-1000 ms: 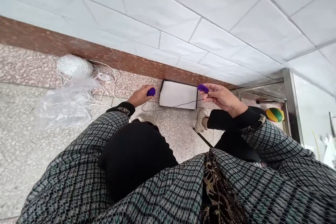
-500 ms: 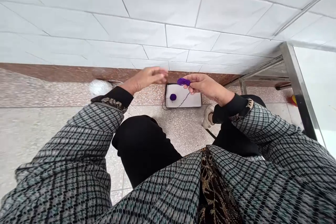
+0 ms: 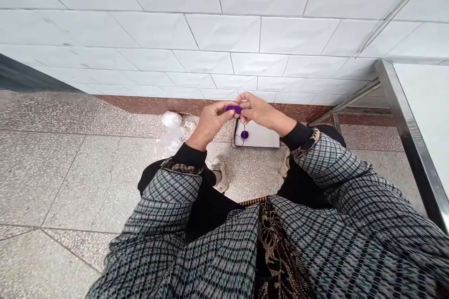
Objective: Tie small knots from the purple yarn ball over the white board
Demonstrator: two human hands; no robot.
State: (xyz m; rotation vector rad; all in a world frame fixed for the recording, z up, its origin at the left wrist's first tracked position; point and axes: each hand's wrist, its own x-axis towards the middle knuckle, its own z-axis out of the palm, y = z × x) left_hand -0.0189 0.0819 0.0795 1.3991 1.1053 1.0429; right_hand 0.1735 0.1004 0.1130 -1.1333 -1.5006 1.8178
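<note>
A small bundle of purple yarn (image 3: 233, 109) is held between both hands, in front of the wall. My left hand (image 3: 211, 123) pinches its left end between thumb and fingers. At the other end, my right hand (image 3: 258, 111) has its fingertips closed on the bundle. A strand hangs from the bundle toward a small purple yarn ball (image 3: 244, 135), which lies on a shallow white tray (image 3: 263, 136) with a dark rim on the floor. Part of the tray's far side is hidden behind my right hand.
A white ball of yarn (image 3: 171, 119) and a crumpled clear plastic bag (image 3: 169, 143) lie on the floor to the left. The white tiled wall (image 3: 229, 32) rises close ahead. A metal-framed table (image 3: 407, 117) stands at the right. My shoes flank the tray's near side.
My left hand has moved right and taken hold of the purple yarn bundle, which my right hand was holding alone. The view has shifted, bringing the plastic bag and my left shoe into sight.
</note>
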